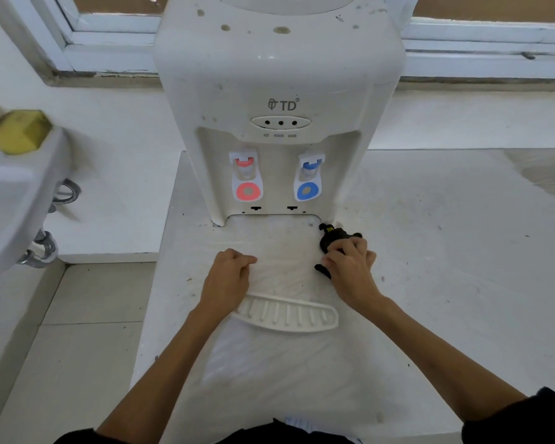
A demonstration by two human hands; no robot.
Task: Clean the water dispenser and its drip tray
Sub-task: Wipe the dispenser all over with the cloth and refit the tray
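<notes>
While both hands rest on the counter [430, 251]:
Right hand [350, 261]: gripping black sprayer [330, 238].
Left hand [229, 270]: loosely curled, empty.
Tray [285, 315]: just behind both hands.
Dispenser [279, 107]: ahead of them.

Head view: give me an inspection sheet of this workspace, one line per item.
Surface: white counter, scuffed and speckled with dirt.
Job's things: water dispenser upright at the back, brown spots on its top, red and blue taps; drip tray pulled out, lying on the counter in front.
Clutter: nothing seen.
Grippers: left hand rests curled on the counter above the tray; right hand grips a black spray head, bottle body hidden.
Cables: nothing seen.
Surroundings: white sink at left with a yellow sponge on its rim; window frame behind; tiled floor below.
</notes>
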